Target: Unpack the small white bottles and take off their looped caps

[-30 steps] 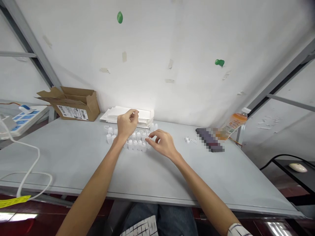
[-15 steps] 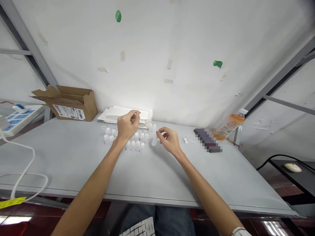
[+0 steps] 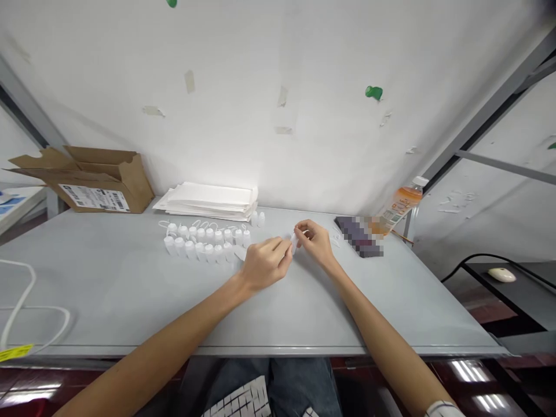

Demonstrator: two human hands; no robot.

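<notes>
A small translucent white bottle (image 3: 294, 243) is between my two hands above the grey table. My left hand (image 3: 267, 262) is closed, its thumb and fingertips pinching the bottle from the left. From the other side, my right hand (image 3: 316, 242) grips it near the top, thumb and fingers together. The fingers cover much of the bottle, so its tip is hard to see. To the left stand several like bottles in two rows, a front row (image 3: 190, 249) and a back row (image 3: 210, 235), some with thin looped strips. The front row's right end is partly behind my left hand.
Two small bottles (image 3: 261, 219) stand by a stack of white sheets (image 3: 208, 200). An open cardboard box (image 3: 98, 182) is at back left. Small white pieces (image 3: 335, 236), a blurred dark object (image 3: 354, 234) and an orange drink bottle (image 3: 403, 202) lie right.
My left hand has come down and right from above the bottle rows to the bottle in my right hand. The view has shifted a little to the right.
</notes>
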